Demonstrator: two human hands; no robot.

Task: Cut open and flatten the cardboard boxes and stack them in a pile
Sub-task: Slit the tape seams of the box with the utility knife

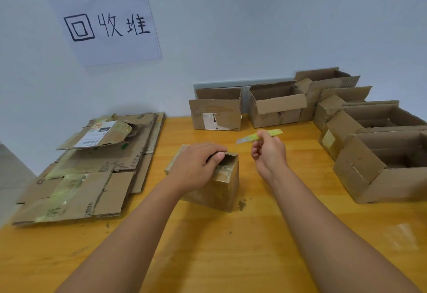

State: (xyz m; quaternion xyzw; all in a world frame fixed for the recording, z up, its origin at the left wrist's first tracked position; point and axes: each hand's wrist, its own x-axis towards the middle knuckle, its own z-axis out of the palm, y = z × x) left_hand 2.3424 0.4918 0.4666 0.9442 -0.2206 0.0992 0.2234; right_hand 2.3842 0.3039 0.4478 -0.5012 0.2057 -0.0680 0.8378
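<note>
left hand [196, 165] gripping box [221, 186], right hand [268, 149] pinching knife [258, 137] (blade out)

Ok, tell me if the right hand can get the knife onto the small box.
Probably yes: the right hand holds the knife just beside the small box, nothing between; the left hand covers its top.

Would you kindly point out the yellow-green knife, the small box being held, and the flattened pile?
yellow-green knife [265, 136], head view, handle.
small box [227, 187], head view, front face.
flattened pile [76, 191], head view, front sheet.

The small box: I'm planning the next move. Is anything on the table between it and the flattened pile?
Nothing visible: bare table lies between the small box and the flattened pile to its left.
</note>
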